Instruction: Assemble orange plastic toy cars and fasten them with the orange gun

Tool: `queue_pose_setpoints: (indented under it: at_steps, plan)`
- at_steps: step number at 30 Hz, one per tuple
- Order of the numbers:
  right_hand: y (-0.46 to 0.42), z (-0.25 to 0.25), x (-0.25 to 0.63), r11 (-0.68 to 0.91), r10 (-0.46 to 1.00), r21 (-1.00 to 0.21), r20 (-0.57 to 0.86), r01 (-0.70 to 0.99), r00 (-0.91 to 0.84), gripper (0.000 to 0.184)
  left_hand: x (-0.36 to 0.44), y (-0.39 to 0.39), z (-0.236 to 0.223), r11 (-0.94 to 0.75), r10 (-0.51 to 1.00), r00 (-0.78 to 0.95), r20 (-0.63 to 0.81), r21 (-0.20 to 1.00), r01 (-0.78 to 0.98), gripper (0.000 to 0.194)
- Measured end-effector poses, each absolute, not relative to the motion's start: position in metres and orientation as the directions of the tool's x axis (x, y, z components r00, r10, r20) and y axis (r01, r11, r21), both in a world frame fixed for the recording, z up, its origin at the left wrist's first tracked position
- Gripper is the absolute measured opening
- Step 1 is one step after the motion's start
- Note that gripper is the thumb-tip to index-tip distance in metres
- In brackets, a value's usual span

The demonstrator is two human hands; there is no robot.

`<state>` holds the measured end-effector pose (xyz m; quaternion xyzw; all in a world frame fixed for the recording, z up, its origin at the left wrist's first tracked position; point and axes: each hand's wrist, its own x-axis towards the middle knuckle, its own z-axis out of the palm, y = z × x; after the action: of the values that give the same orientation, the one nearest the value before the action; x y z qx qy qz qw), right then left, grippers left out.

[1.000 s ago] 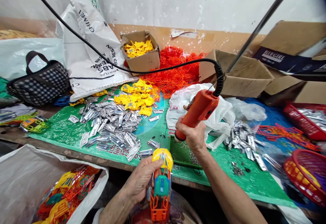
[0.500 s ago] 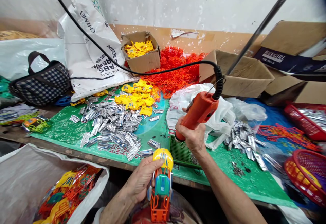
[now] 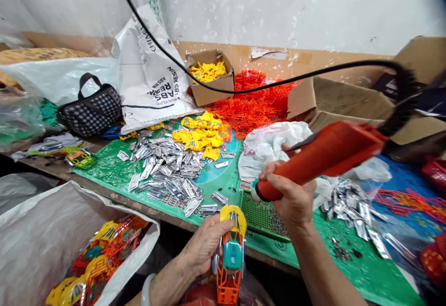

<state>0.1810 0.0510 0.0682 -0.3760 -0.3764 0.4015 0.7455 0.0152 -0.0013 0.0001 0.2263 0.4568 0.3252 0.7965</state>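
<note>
By the left hand (image 3: 209, 241), thumb and fingers closed on its yellow front end, a yellow, orange and teal toy car (image 3: 232, 255) is held just before the worktop (image 3: 108, 171). By the right hand (image 3: 294, 192), wrapped fully round it, an orange power driver (image 3: 320, 157) is gripped, its nose above a green tray (image 3: 256, 211). Apparently, fastening is in hand; a steady car and careful aim are called for. Beyond, silver parts (image 3: 174, 171) are strewn.

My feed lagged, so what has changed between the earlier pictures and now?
The right hand has tipped the red-orange cylindrical power tool flatter, its rear end swinging right; the view has turned left. Nothing was gripped or released. The left hand still holds the toy car of yellow, orange and teal plastic.
</note>
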Motion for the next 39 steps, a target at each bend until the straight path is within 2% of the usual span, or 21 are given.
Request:
queue_pose_setpoints:
  at_steps: [3, 10, 14, 18, 20, 34, 39]
  plan:
    - [0.036, 0.082, 0.172, 0.405, 0.897, -0.835, 0.284, -0.372, 0.339, 0.062, 0.015, -0.002, -0.003, 0.685, 0.726, 0.373, -0.578, 0.650, -0.328, 0.040]
    - [0.024, 0.077, 0.159, 0.393, 0.915, -0.849, 0.321, -0.353, 0.244, 0.064, 0.015, -0.001, -0.002, 0.689, 0.724, 0.391, -0.568, 0.629, -0.360, 0.040]
    - [0.026, 0.070, 0.158, 0.395, 0.914, -0.856, 0.331, -0.332, 0.235, 0.053, 0.016, -0.001, 0.000, 0.691, 0.723, 0.385, -0.574, 0.618, -0.375, 0.041]
    - [0.027, 0.066, 0.158, 0.384, 0.922, -0.862, 0.336, -0.331, 0.194, 0.023, 0.016, -0.001, 0.003, 0.696, 0.718, 0.389, -0.578, 0.613, -0.374, 0.041]
    - [0.027, 0.064, 0.158, 0.378, 0.925, -0.864, 0.340, -0.331, 0.169, 0.014, 0.017, -0.001, 0.004, 0.691, 0.723, 0.390, -0.571, 0.614, -0.382, 0.041]
    - [0.026, 0.055, 0.162, 0.358, 0.933, -0.890, 0.327, -0.284, 0.151, 0.018, 0.017, -0.001, 0.000, 0.684, 0.730, 0.382, -0.567, 0.619, -0.386, 0.038]
    - [0.025, 0.052, 0.164, 0.342, 0.940, -0.904, 0.323, -0.256, 0.112, 0.010, 0.018, -0.002, -0.001, 0.683, 0.730, 0.366, -0.577, 0.631, -0.368, 0.038]
